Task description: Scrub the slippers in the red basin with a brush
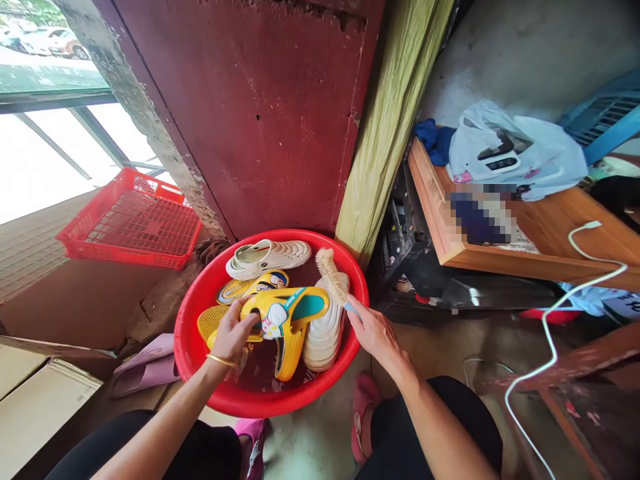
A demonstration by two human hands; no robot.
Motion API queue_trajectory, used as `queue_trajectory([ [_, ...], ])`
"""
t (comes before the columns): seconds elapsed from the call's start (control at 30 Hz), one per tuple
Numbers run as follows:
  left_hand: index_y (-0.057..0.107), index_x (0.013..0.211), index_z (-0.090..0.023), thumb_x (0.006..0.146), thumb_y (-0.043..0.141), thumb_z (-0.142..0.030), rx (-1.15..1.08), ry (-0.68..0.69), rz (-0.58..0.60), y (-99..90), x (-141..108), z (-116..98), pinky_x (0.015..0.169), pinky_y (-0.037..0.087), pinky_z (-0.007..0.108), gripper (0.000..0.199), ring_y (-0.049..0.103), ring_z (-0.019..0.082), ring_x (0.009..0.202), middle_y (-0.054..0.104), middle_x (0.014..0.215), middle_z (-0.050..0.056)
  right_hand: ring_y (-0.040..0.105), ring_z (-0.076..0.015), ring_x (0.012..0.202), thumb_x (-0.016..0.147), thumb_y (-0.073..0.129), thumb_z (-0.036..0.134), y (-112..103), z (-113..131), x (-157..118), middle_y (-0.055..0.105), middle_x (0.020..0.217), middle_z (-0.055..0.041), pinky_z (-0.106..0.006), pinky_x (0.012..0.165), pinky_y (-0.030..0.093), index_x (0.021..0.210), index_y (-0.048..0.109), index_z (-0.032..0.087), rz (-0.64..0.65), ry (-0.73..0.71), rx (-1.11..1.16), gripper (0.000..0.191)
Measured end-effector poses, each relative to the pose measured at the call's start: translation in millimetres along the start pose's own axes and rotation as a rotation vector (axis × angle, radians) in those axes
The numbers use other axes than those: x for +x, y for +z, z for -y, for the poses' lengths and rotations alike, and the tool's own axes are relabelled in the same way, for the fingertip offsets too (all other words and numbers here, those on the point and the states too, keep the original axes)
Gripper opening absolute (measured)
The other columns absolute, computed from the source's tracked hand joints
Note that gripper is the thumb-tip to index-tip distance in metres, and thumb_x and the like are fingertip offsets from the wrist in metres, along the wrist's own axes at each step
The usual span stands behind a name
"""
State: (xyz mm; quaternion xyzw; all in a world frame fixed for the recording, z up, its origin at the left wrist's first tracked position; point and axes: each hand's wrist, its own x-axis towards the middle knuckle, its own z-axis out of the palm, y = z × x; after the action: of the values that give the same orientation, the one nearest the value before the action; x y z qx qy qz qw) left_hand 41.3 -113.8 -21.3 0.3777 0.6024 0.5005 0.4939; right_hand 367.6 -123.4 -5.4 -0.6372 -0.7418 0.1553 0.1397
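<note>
Over a red basin (183, 360) holding water, my left hand (233, 333) grips a yellow sandal (310, 293) with a teal insole and a cartoon figure on its strap. My right hand (373, 327) is closed round the blue-grey handle of a scrubbing brush (330, 273), its pale bristles above the basin's right side, apart from the held sandal. Beneath the brush sits a white clog (323, 340). Another white clog (287, 255) lies at the basin's far side. More yellow sandals (235, 290) are in the basin, partly hidden by my left hand and the held sandal.
A red plastic crate (135, 217) stands left on cardboard. Pink slippers (145, 373) lie against the basin's left side. Behind it is a dark red door (250, 120). On the right, a wooden tray (565, 240) bears a plastic bag (525, 147), and a white cable (550, 333) hangs down.
</note>
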Motion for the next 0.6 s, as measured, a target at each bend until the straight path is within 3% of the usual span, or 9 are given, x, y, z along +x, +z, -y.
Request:
queue_trajectory([
  [0.07, 0.061, 0.113, -0.024, 0.062, 0.081, -0.041, -0.109, -0.08, -0.072, -7.2, 11.5, -13.0, 0.058, 0.056, 0.029, 0.057, 0.066, 0.019, 0.065, 0.072, 0.087, 0.0, 0.074, -0.0219, 0.114, 0.106, 0.045, 0.03, -5.3, -1.0, -3.8, 0.075, 0.134, -0.0064, -0.03, 0.099, 0.056, 0.156, 0.052, 0.029, 0.026, -0.102, 0.081, 0.051],
  [0.17, 0.065, 0.104, -0.023, 0.063, 0.083, -0.044, -0.155, -0.134, -0.137, -23.3, 29.1, -24.7, 0.06, 0.058, 0.031, 0.05, 0.068, 0.021, 0.068, 0.074, 0.087, 0.003, 0.075, -0.0216, 0.11, 0.102, 0.052, 0.03, -10.6, 4.4, -11.6, 0.078, 0.125, -0.0027, -0.03, 0.095, 0.056, 0.149, 0.06, 0.036, 0.166, -0.214, 0.085, 0.049],
  [0.3, 0.072, 0.093, -0.017, 0.055, 0.088, -0.038, -0.091, -0.15, -0.092, -37.8, 38.6, -25.9, 0.055, 0.053, 0.025, 0.046, 0.066, 0.018, 0.064, 0.074, 0.079, 0.005, 0.077, -0.0231, 0.094, 0.099, 0.055, 0.028, -2.1, 19.6, -20.9, 0.082, 0.102, -0.0045, -0.031, 0.086, 0.056, 0.144, 0.065, 0.037, 0.273, -0.279, -0.107, 0.047],
  [0.43, 0.076, 0.088, -0.014, 0.054, 0.091, -0.045, -0.045, -0.194, 0.026, -28.8, 36.7, -20.8, 0.053, 0.053, 0.027, 0.049, 0.067, 0.02, 0.063, 0.076, 0.078, 0.008, 0.076, -0.0221, 0.094, 0.1, 0.053, 0.026, 16.3, 46.8, -23.8, 0.081, 0.107, -0.0061, -0.029, 0.085, 0.055, 0.148, 0.062, 0.034, 0.257, -0.393, -0.043, 0.049],
  [0.6, 0.076, 0.088, -0.014, 0.058, 0.085, -0.055, -0.044, -0.188, 0.021, -18.8, 40.5, -18.5, 0.054, 0.056, 0.031, 0.052, 0.068, 0.022, 0.063, 0.077, 0.082, 0.01, 0.075, -0.0219, 0.1, 0.101, 0.054, 0.028, 21.1, 61.3, -18.9, 0.079, 0.117, -0.0065, -0.028, 0.086, 0.055, 0.147, 0.061, 0.035, 0.254, -0.408, -0.012, 0.047],
])
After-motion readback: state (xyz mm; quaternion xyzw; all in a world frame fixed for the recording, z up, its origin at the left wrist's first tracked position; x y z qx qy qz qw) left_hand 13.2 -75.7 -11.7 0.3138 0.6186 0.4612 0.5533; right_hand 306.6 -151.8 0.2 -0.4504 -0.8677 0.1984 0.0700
